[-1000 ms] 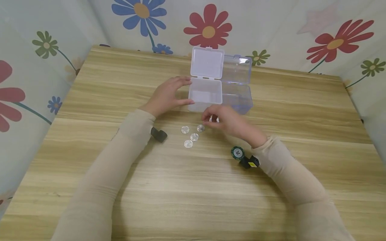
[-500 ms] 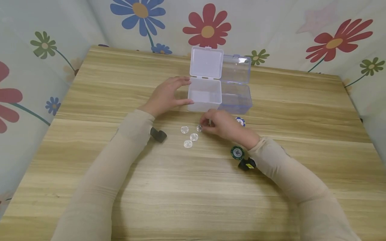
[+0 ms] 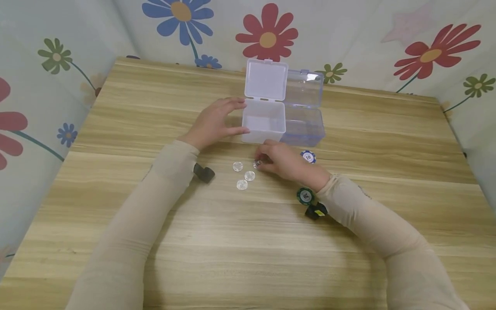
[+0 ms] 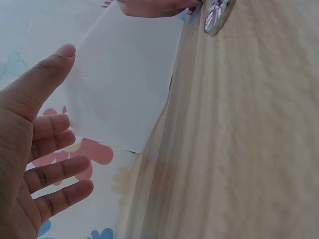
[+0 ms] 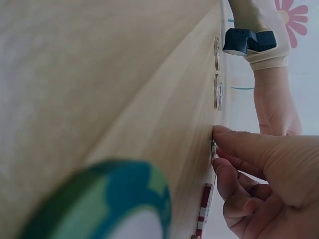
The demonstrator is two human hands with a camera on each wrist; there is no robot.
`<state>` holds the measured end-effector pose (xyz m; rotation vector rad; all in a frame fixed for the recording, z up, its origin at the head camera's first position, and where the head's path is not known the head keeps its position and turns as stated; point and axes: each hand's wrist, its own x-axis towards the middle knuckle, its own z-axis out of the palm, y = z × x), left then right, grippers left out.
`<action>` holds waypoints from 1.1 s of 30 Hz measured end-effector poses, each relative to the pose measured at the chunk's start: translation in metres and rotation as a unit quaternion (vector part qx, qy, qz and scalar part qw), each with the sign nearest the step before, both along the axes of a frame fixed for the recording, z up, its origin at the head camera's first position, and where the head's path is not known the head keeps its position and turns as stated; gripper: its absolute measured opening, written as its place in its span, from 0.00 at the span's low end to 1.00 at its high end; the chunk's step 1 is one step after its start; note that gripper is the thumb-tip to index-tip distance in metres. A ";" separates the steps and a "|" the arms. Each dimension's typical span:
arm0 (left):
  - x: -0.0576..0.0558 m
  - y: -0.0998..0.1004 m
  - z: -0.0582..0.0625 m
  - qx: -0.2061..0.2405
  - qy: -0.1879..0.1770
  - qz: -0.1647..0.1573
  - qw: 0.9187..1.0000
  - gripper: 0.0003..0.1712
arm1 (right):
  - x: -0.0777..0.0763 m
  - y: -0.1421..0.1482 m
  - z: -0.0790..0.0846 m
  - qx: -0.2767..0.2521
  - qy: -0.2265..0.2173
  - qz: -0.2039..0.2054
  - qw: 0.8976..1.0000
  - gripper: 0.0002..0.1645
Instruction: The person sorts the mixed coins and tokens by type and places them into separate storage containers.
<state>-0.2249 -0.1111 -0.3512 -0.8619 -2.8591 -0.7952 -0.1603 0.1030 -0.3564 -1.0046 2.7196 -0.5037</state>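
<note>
My left hand (image 3: 215, 122) touches the left side of an opened white plastic box (image 3: 263, 137), thumb at its near corner and a finger at its far corner. In the left wrist view the other fingers (image 4: 65, 172) are loosely extended. In front of the box, my right hand (image 3: 284, 160) pinches a silver coin (image 3: 256, 164) between thumb and forefinger, at the tabletop. Three more silver coins lie to its left, including one coin (image 3: 249, 176) nearest the hand. A red and white chip (image 5: 204, 209), low in the right wrist view, lies beyond the pinched coin.
A clear bluish box (image 3: 304, 125), lid raised, stands against the white box's right side. A blue and white chip (image 3: 308, 156) marked 10 and a green chip (image 3: 305, 196) marked 20 lie near the right wrist. A flowered curtain (image 3: 348, 34) hangs behind the wooden table (image 3: 232, 258).
My right hand has moved slightly left and down onto the coin and now pinches it. The blue and white chip has come into sight behind it. My left hand has stayed at the white box.
</note>
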 end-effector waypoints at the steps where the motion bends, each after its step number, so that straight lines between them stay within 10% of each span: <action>1: 0.000 0.000 0.000 0.000 -0.001 0.000 1.000 0.42 | 0.000 0.000 0.000 0.000 -0.002 -0.002 1.000 0.13; 33: 0.002 0.002 0.005 -0.007 -0.015 0.005 1.000 0.42 | 0.000 0.000 0.004 -0.028 -0.032 -0.013 0.999 0.08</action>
